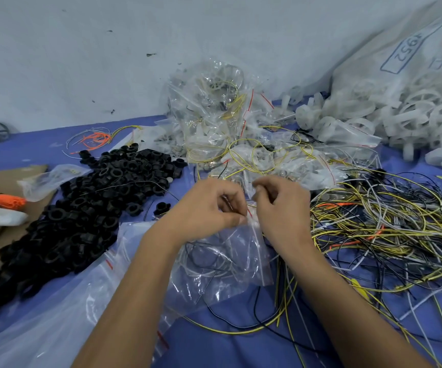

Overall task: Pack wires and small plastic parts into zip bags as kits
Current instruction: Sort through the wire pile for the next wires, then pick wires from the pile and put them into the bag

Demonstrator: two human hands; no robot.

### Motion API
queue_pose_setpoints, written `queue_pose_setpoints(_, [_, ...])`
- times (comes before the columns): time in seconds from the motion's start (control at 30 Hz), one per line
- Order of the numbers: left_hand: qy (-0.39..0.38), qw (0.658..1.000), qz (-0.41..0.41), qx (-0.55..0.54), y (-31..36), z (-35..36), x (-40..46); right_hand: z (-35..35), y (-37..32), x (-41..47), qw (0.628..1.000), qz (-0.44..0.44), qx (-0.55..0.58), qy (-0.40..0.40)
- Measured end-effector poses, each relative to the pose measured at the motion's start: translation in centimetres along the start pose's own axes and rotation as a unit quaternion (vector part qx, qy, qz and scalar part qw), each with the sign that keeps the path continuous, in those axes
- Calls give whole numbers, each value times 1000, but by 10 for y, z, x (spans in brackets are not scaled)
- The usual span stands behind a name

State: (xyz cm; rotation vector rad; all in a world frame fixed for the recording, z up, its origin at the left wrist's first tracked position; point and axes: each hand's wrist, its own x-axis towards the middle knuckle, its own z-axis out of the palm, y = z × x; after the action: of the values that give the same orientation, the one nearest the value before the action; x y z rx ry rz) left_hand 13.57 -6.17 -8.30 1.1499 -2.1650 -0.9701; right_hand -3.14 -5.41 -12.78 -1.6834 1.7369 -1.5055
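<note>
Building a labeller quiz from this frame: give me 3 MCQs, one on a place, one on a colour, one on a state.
1. Where does the pile of black plastic parts lie?
A. left of the hands
B. right of the hands
C. inside the white sack

2. What colour is the work surface?
A. green
B. blue
C. red

3. What are the left hand and right hand doing?
A. resting flat, open
B. pinching the top of a clear zip bag
C. lifting black parts

Key: 1 A, the black pile sits on the left side; 2 B, blue shows between the wires; 3 B, both hands pinch the bag's mouth.
</note>
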Motion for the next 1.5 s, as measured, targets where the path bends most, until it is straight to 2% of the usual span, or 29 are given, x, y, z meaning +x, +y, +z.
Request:
queue_pose_setpoints(0.1, [-34,999,-12,20,-2,6,2,1,1,17,990,-26,-129,46])
queue_pose_setpoints(0.17, [-42,999,-16,31,-2,7,3,6,3,35,969,-46,-243,12])
queue_pose_setpoints(0.23, [-43,998,-18,37,-2,7,3,14,5,52,943,-31,-328,-55])
queue_pose_setpoints(0.33, [-42,998,-22,37,-2,7,3,25,5,70,920,8,-374,-115])
queue_pose_setpoints(0.43, [-41,998,-20,39,-3,6,3,29,7,78,915,-6,-389,-106])
queue_pose_setpoints(0.6, [-44,998,-24,44,-3,6,4,23,10,86,907,-41,-405,-107])
queue_pose_setpoints(0.7, [-45,998,-23,44,-2,5,4,14,10,86,917,-62,-382,-94])
queue_pose_setpoints(0.9, [-34,998,-28,48,-1,4,3,-3,9,83,964,-98,-243,-47])
queue_pose_setpoints(1.03, [-34,997,-28,56,-1,3,3,-14,6,92,988,-68,-126,-55])
queue_pose_setpoints(1.17, [-30,998,-25,55,-2,3,3,-23,0,99,993,-24,-64,-100])
queue_pose_setpoints(1.27, [-31,998,-23,56,-2,3,3,-24,-5,99,980,-15,-12,-196])
queue_pose_setpoints(1.33, [-31,998,-24,58,-2,3,4,-20,-5,101,976,-27,-37,-215])
queue_pose_setpoints(1.43, [-29,997,-26,60,-1,3,4,-9,3,107,981,-49,-129,-138])
queue_pose_setpoints(1.5, [-29,997,-29,62,-1,3,3,1,8,107,968,-67,-195,-144])
